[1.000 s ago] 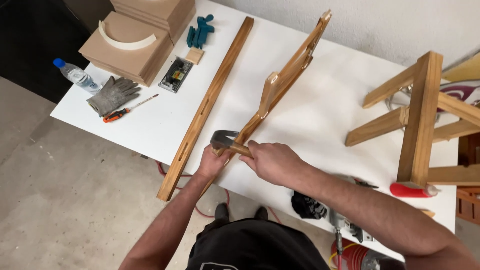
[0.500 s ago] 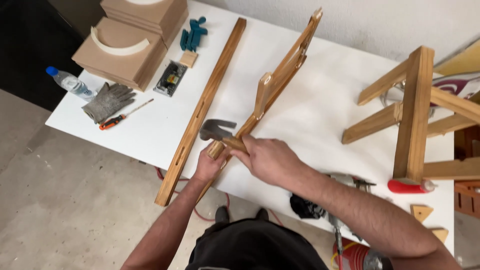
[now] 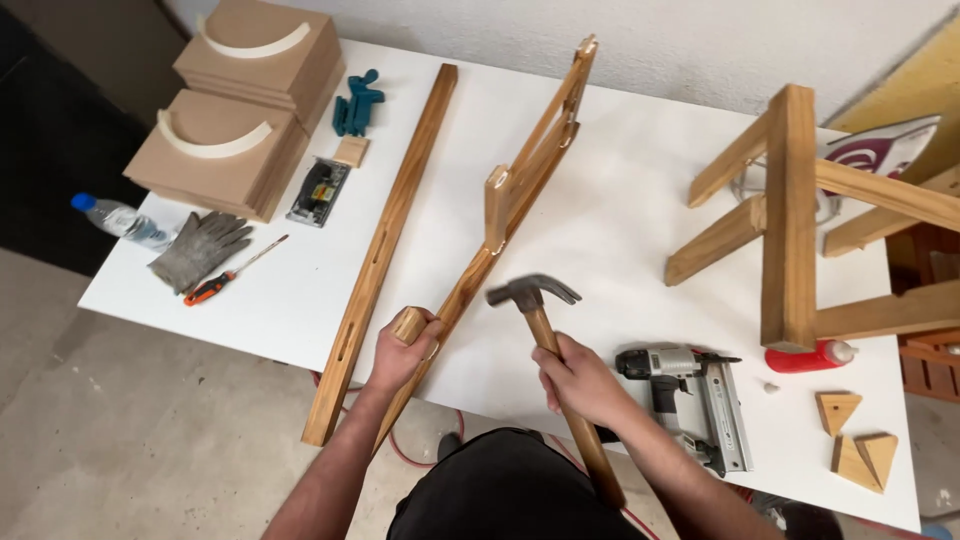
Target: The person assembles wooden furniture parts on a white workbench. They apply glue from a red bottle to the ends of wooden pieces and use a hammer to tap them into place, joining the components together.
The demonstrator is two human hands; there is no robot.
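Hammer raised over a wooden frame on the white table.
The left hand grips the wooden frame at its near end; the right hand is clenched around the hammer, head just right of the frame.

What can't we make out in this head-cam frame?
- Lower end of the slotted frame piece, head view: the left hand covers it.
- Hammer handle end: hidden behind the right hand and forearm.
- Nail gun nose: too small to tell detail.
- Wooden frame at right: cut off by the image edge.
- Wood wedges: joint faces too small.
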